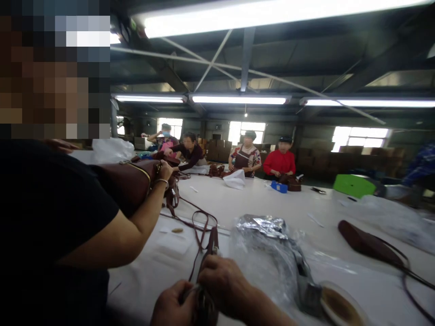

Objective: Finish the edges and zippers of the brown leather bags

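At the bottom of the head view, both hands are on a dark brown leather handbag (213,236) on the near side of the white table. My left hand (175,304) is closed on the bag's near part, thumb and fingers pressed together. Just beyond and to the right, my right hand (224,281) curls over the bag's upper edge, its fingertips partly hidden. A long thin brown strap (204,215) loops away from the bag across the table. Most of the bag's body is hidden by my hands and the frame's lower edge.
Close on my left, a co-worker in black holds a larger brown bag (118,185). Clear plastic (268,258) and a tape dispenser (307,290) lie to my right. Farther right is another brown bag (367,244). Several people work along the far side of the white table (210,192).
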`<state>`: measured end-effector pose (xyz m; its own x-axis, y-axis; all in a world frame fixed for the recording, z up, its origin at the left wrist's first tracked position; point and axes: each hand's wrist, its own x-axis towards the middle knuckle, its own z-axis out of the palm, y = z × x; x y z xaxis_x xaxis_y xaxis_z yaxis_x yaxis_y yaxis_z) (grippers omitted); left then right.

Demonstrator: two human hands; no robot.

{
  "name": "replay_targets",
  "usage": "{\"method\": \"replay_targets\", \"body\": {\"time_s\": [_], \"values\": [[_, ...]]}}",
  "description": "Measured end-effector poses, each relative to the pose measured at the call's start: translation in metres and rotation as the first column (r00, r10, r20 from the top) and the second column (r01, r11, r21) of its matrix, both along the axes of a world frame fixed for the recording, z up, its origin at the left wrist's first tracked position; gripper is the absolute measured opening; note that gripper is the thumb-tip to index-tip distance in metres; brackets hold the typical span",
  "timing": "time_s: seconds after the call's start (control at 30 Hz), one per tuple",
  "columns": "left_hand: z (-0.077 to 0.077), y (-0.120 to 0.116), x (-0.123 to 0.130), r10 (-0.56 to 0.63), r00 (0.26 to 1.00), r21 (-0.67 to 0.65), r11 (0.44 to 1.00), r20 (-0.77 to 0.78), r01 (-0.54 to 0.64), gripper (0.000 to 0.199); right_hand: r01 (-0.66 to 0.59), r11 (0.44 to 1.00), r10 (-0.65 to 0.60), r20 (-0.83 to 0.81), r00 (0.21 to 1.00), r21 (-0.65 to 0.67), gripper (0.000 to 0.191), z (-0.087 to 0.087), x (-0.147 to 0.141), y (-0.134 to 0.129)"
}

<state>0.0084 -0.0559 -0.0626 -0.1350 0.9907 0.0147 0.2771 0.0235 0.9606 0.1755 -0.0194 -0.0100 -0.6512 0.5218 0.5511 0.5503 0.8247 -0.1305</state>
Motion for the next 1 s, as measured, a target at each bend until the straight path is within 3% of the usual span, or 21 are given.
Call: {"method": "replay_targets", "body": {"time_s": [0.1,0.23,0.5,0.7,0.8,0.9,1.0], "values": [[0.013,-0.005,0.002,-0.014,1.0,-0.075,0.997,0.025,0.016,0.031,0.037,0.998,-0.033,0.072,0.997,-0.052,0.01,0.011,0.009,-0.004],[0.019,-0.003,0.001,-0.063,0.994,-0.114,0.991,0.086,0.072,0.032,0.01,0.998,0.002,0.182,0.983,-0.064,0.019,0.016,0.011,-0.001],[0.025,-0.005,0.003,-0.06,0.998,-0.089,0.994,0.002,0.06,0.027,-0.026,0.999,0.013,0.32,0.947,0.036,0.011,0.01,-0.003,-0.001],[0.028,-0.002,-0.001,-0.176,0.978,-0.1,0.981,-0.108,0.166,0.025,-0.124,0.986,0.078,0.339,0.938,0.116,0.012,0.001,0.003,0.002],[0.029,0.002,0.001,-0.239,0.971,-0.207,0.949,0.025,0.239,0.033,-0.163,0.978,0.114,0.328,0.938,0.127,0.014,-0.004,0.008,0.005],[0.026,0.006,0.004,-0.196,0.953,-0.317,0.911,0.229,0.264,0.042,-0.204,0.971,0.157,0.314,0.937,0.124,0.012,-0.007,0.015,0.006],[0.027,0.007,0.006,-0.169,0.925,-0.357,0.887,0.34,0.293,0.05,-0.204,0.968,0.145,0.337,0.93,0.144,0.011,-0.008,0.02,0.004]]}}
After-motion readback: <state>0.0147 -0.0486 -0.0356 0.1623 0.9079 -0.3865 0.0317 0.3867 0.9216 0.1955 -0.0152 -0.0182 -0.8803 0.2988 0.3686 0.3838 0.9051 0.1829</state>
